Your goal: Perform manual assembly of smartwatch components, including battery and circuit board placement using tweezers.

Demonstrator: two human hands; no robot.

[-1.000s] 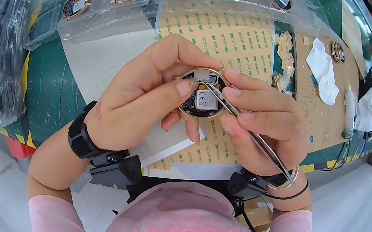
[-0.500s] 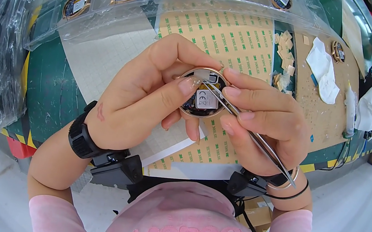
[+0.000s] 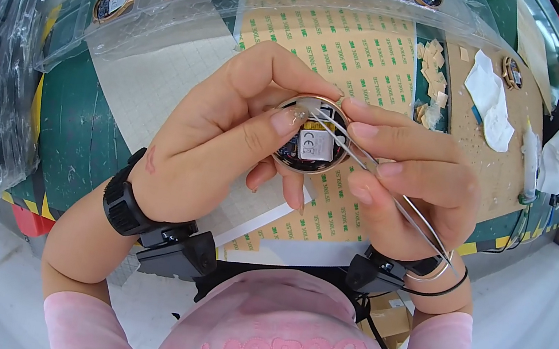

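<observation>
My left hand (image 3: 215, 138) is closed round a round, gold-rimmed watch case (image 3: 313, 147), held above the table with its open side facing up. Inside lie dark circuitry and a white-labelled battery. The left thumb presses on the upper left of the interior and hides part of it. In my right hand (image 3: 424, 169) is a pair of silver tweezers (image 3: 409, 215), pinched between thumb and fingers. Their prongs stand slightly apart, with the tips inside the case near the left thumb. Whether the tips grip anything is too small to tell. My right fingertips are close to the rim.
A clear plastic tray (image 3: 230, 4) with several similar watch cases spans the back. Tan adhesive sheets (image 3: 359, 55) and a pale gridded sheet (image 3: 156, 72) lie below. At right, a brown board (image 3: 464, 109) carries a white cloth (image 3: 490, 99), another watch case (image 3: 511, 73) and a white tube (image 3: 529, 164).
The tweezers' prongs have spread apart. My right hand has shifted slightly to the right, and the watch case has moved slightly up.
</observation>
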